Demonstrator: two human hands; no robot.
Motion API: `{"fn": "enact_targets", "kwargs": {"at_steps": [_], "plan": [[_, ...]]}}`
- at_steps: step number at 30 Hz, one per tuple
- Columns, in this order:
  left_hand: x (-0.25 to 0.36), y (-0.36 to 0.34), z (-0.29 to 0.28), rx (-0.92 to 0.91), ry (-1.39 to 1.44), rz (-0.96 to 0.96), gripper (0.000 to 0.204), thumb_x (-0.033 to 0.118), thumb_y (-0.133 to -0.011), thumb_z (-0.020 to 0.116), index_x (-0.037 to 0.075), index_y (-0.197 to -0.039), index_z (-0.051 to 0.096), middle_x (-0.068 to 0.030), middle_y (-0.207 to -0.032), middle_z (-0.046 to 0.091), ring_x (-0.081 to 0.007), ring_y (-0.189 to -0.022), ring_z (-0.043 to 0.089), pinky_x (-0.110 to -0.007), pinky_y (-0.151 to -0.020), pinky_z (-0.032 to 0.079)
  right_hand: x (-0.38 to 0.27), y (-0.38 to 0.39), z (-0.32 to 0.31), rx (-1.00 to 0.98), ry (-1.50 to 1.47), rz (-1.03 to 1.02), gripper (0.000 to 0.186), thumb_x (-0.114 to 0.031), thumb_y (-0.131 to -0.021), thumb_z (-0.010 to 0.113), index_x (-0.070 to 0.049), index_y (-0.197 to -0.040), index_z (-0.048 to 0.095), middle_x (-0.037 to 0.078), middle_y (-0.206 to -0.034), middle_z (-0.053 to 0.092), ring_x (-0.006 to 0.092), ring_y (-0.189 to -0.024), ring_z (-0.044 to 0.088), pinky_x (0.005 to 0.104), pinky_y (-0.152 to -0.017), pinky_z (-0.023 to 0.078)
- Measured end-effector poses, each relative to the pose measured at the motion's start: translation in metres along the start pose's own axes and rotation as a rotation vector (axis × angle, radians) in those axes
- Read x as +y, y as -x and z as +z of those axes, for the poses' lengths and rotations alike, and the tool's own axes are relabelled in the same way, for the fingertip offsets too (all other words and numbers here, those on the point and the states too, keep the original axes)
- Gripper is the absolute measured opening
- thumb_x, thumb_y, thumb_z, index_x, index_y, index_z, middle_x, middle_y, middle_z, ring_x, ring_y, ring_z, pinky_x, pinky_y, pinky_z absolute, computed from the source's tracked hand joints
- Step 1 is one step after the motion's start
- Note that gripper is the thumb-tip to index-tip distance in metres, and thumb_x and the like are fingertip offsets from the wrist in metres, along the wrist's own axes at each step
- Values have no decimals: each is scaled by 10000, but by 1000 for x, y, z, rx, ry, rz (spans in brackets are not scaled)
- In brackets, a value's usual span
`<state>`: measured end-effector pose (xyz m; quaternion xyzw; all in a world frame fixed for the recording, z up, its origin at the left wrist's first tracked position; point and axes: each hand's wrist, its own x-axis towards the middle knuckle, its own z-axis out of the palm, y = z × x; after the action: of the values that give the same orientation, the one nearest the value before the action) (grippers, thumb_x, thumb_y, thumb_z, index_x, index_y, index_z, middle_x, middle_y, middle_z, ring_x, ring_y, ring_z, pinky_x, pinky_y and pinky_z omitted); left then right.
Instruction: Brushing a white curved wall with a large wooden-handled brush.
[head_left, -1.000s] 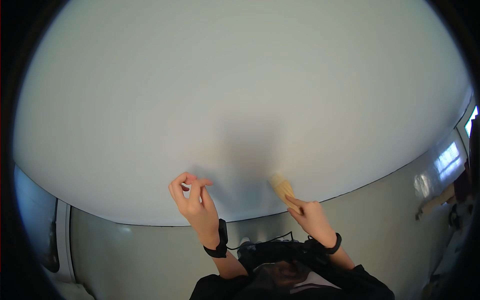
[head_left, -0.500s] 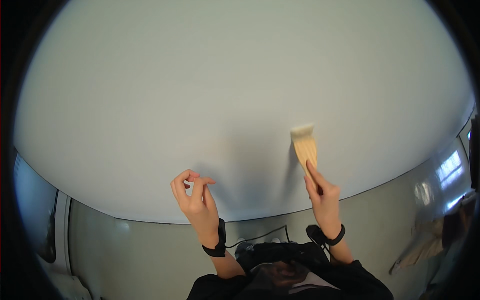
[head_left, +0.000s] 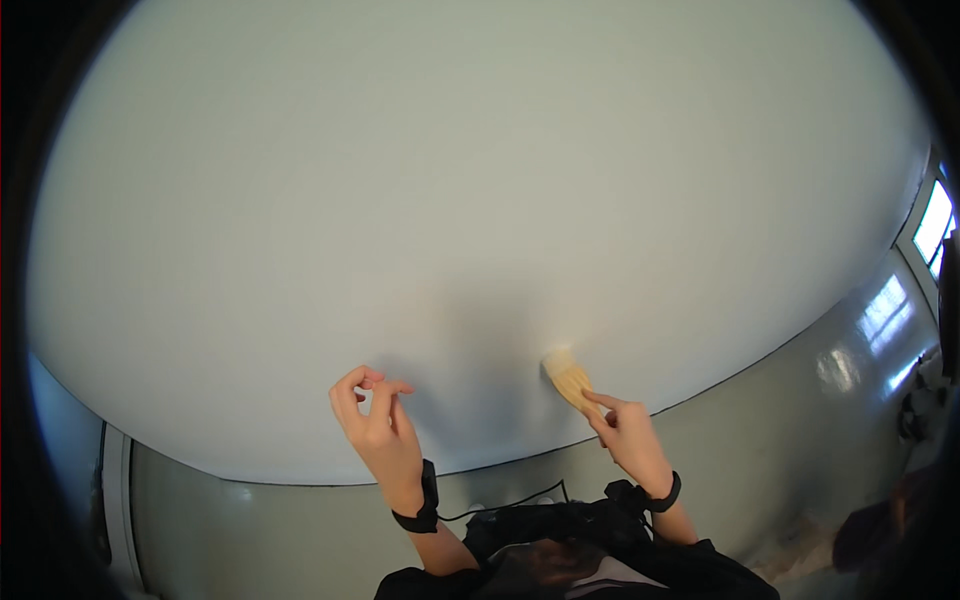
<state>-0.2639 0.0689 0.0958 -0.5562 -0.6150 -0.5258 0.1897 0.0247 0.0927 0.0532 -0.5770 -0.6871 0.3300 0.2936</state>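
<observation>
My right hand (head_left: 630, 435) grips the handle of a flat, wide brush (head_left: 572, 382) with a pale wooden handle and light bristles. The bristles meet a broad, smooth white surface (head_left: 480, 180), near its lower edge, and the brush leans up and to the left. To the left, my left hand (head_left: 378, 415) is raised in front of the same surface with loosely bent fingers apart. Nothing shows in it. Soft shadows of my hands and head fall on the white surface between the two hands.
A black cable (head_left: 520, 502) runs between the black bands on my wrists. Grey, shiny floor (head_left: 270, 530) lies beyond the surface's curved lower edge. A bright window (head_left: 934, 228) is at the far right. A blurred person (head_left: 870, 530) shows at the lower right.
My right hand has drawn the brush down toward me and to the left, and its tilt has changed. My left hand keeps its bent pose. The whole view has shifted slightly.
</observation>
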Motion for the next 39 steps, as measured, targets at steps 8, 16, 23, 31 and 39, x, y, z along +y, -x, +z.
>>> {"fn": "enact_targets", "kwargs": {"at_steps": [8, 16, 23, 31, 39], "plan": [[2, 0, 2, -43, 32, 0, 195, -119, -757, 625, 67, -795, 670, -78, -1048, 562, -265, -963, 524, -401, -803, 418, -88, -7, -60, 513, -373, -179, 398, -88, -989, 688, -115, -1386, 673, -74, -558, 428, 23, -485, 391, 227, -467, 310], [4, -1, 3, -47, 29, 13, 190, -113, -764, 626, 70, -801, 661, -72, -1036, 559, -261, -963, 526, -394, -807, 414, -33, -17, -22, 431, -184, -143, 402, -106, -1011, 658, -68, -1410, 635, -9, -603, 393, 71, -518, 376, 275, -500, 338], [6, -5, 4, -67, 18, 59, 231, -164, -833, 587, 55, -831, 659, -57, -1053, 543, -231, -942, 522, -333, -605, 398, 23, 0, -10, 179, 6, 15, 377, -191, -994, 679, -45, -1341, 673, 111, -534, 468, 155, -460, 435, 322, -499, 380], [6, -1, 3, -78, 43, -16, 193, -110, -789, 618, 73, -829, 665, -58, -1030, 563, -255, -964, 525, -392, -841, 411, -43, 17, -54, 306, -280, -41, 387, -105, -962, 720, -107, -1348, 700, -60, -528, 433, 21, -472, 393, 239, -474, 336], [8, -4, 7, -95, 14, -37, 191, -106, -783, 625, 76, -826, 664, -60, -1036, 568, -255, -969, 530, -395, -844, 414, -56, -34, -55, 473, -321, -144, 406, -110, -982, 703, -116, -1387, 671, -60, -554, 414, 34, -485, 371, 235, -481, 312]]}}
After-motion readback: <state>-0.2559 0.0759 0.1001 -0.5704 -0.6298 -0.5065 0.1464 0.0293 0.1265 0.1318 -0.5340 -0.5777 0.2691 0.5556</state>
